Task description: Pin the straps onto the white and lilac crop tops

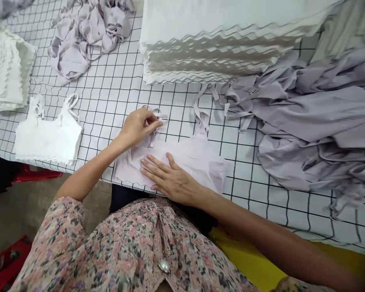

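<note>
A pale lilac camisole bra top lies flat at the table's near edge, its straps pointing away from me. My right hand rests palm down on the fabric with fingers spread. Above the top's left side, my left hand pinches the left shoulder strap between thumb and fingers. The right strap lies loose on the table, close to the lilac pile.
The table has a black-and-white grid cover. White bra tops lie stacked at left, near folded white pieces. Lilac garments sit behind, with more lilac garments heaped at right. A wavy-edged white fabric stack stands at the back.
</note>
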The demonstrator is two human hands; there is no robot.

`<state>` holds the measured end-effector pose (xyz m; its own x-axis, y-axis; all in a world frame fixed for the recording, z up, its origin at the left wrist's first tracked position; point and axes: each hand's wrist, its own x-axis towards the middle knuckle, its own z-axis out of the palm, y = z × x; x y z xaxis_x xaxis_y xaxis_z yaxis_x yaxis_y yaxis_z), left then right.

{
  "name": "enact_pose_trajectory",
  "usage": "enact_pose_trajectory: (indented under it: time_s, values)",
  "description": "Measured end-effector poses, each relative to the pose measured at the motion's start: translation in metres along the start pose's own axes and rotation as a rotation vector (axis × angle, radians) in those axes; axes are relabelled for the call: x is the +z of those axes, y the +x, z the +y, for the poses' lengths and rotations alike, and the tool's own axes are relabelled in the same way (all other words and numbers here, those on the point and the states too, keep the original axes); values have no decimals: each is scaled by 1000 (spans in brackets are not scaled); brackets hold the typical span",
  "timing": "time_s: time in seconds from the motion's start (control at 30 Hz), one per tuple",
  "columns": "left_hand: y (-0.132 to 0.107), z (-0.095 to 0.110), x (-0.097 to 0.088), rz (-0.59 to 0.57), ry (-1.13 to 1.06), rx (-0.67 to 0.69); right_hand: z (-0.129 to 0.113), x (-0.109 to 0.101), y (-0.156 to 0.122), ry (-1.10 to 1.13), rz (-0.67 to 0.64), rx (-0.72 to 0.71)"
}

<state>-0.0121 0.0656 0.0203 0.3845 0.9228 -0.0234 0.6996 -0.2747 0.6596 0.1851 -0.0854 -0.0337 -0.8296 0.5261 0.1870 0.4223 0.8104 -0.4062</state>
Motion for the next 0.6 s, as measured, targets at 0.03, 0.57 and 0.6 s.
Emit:
enact_pose_trajectory:
  time_s: [0.03, 0.57, 0.6]
  values:
    - [9, 4, 3, -25, 53, -7, 2, 0, 2, -10, 2, -7]
    - [42, 12, -64, -279, -224, -121, 5, 5, 13, 45, 162, -36]
    - [42, 12, -67, -289, -236, -117, 5, 7, 13, 45, 176, -39]
